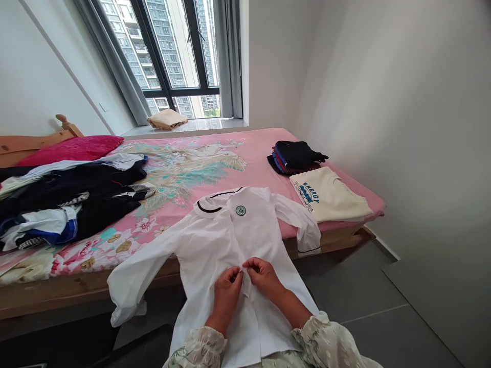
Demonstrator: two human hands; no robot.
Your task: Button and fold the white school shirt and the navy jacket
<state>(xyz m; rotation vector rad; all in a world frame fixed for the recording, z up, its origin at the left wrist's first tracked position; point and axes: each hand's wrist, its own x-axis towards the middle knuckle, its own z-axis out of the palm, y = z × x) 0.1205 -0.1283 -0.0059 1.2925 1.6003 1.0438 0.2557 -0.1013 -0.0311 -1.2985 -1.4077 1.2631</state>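
**Closely, left hand (227,289) and right hand (264,278) pinch the white long-sleeved shirt (205,245)**

In the lower centre of the frame, the person's two hands meet on the shirt's front opening, thumbs and fingertips pressed together on the cloth of each. Whether a button sits between them is too small to tell. Gathered floral cuffs (207,340) ring both wrists.

The shirt spreads from the middle of the frame to the bottom edge, its dark-trimmed collar (209,208) and round green crest (240,210) toward the top. Its shoulders lie on the pink floral bedsheet (261,153), while both sleeves drape over the near edge of the wooden bed frame (92,286).

Just beside the sleeve at right of centre lies a folded cream top (337,194) printed "ENERGY", touching a stack of dark folded garments (295,156) behind it. At the left edge, a loose heap of black, white and blue clothes (103,189) lies before a crimson pillow (76,151) and a wooden headboard (38,140). At upper centre, a crumpled tan bag (168,119) rests on the windowsill (207,123), beneath a dark-framed window (169,51) flanked by grey curtains (230,56).
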